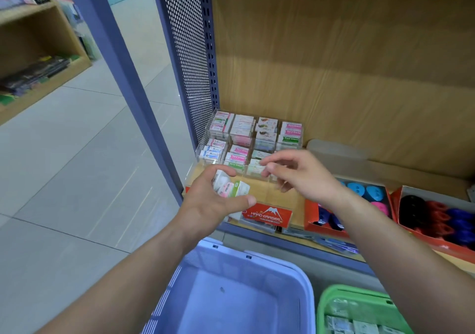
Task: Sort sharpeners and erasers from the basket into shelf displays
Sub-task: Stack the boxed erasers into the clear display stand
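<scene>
basket (257, 261): pale blue
second basket (331, 297): green
sharpener boxes (312, 213): red
shelf post (115, 51): purple
sign (267, 215): red, white mountain

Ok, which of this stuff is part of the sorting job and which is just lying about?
Job: left hand gripping erasers, right hand, clear eraser display, red sharpener boxes, blue basket, green basket.
Lying about: wooden shelf with books across the aisle, perforated side panel.

On my feed, a perforated purple side panel (189, 58) stands against the wood-grain back panel (334, 51). Left of it I see pale floor tiles (77, 166) and a wooden bookcase (61, 22) holding dark, flat-stacked booklets (33, 74).
</scene>
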The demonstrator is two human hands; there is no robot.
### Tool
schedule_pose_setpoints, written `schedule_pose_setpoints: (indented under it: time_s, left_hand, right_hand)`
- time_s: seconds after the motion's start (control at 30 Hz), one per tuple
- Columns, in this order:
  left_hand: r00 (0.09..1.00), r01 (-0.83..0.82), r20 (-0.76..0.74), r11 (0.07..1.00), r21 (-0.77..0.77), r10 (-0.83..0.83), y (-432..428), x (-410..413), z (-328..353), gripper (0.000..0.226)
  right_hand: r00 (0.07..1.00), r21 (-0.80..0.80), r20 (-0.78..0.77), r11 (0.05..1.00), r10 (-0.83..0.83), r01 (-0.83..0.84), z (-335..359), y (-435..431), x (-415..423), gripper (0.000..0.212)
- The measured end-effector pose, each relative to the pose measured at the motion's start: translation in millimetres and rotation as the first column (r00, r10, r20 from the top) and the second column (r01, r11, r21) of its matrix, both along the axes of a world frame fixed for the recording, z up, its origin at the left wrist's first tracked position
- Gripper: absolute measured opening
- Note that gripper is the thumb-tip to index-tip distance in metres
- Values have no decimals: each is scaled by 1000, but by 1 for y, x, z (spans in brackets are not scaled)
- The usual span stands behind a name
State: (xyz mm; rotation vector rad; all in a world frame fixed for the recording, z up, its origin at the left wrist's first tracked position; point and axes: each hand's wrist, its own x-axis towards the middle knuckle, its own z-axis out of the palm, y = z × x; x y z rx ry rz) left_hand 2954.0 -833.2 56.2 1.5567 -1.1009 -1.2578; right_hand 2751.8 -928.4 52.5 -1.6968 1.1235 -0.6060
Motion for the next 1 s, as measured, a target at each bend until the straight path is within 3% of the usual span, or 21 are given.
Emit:
schedule_pose_setpoints:
  time_s: [0.1,0.3,0.4,0.5,0.73,0.87,1.0]
  left_hand:
    - [1000,26,-5,999,-34,-26,7,-4,11,51]
    - [997,73,-9,993,-92,-74,24,-12,27,64]
    - [999,29,-14,991,-131,-31,29,-12,30,66]
    - [999,-13,-33,989,-150,8,32,-11,35,50]
    - [1000,-27,-2,988,-151,27,34,-14,36,42]
    - [1000,-14,19,990,-137,17,33,-14,29,34]
    - [999,13,54,997,-75,-9,29,-5,16,38]
  right_hand:
    - [983,124,116,980,144,-158,27,33,9,19]
    - [975,193,162,964,151,-181,36,51,5,20]
    - [958,206,273,968,85,-144,39,57,-1,20]
    - [927,258,375,962,-16,-88,44,61,-11,27]
    - [886,357,453,931,-99,-78,45,69,-16,22]
    - [891,357,437,933,-126,-43,37,69,-13,18]
    - [977,220,201,975,-67,21,14,67,-16,17]
